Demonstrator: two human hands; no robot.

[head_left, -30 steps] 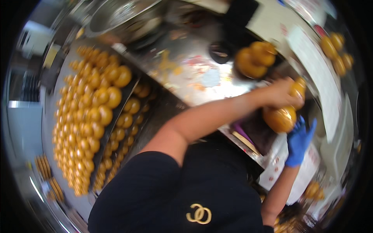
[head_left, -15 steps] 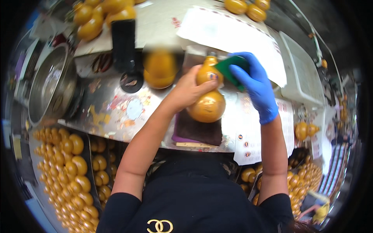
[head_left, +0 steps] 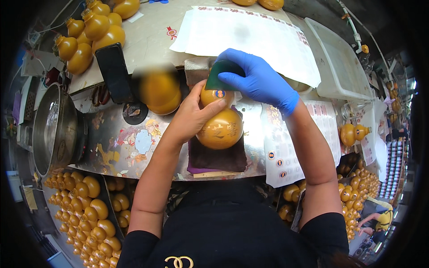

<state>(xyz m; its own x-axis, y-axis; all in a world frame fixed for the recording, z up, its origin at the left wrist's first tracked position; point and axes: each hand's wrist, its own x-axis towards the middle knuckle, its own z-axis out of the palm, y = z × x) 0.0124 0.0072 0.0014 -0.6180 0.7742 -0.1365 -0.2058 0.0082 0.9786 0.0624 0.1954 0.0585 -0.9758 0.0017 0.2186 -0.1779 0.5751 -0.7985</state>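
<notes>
I see 1 gourd bottle (head_left: 221,130), L hand (head_left: 190,117) gripping it; gloved R hand (head_left: 263,80) pinching 1 green card (head_left: 227,79), blocking bottle's top; 1 blk phone (head_left: 111,73) left of bottle.

Glossy amber on the gourd-shaped bottle (head_left: 220,129) at frame centre, with a round blue-and-orange sticker (head_left: 220,94) on the upper bulb and paler gold lettering across the lower. Vivid blue on the gloved right hand (head_left: 259,81), deep green on the flat card (head_left: 218,79). Dark brown over a purple edge on the cloth (head_left: 217,157) below; silver splotched yellow and red on the metal tabletop (head_left: 100,127) at left; white bordered with red-brown patterns on the sheet (head_left: 219,38) at upper right; black with a gold emblem (head_left: 178,261) on the shirt (head_left: 250,219) at bottom.
</notes>
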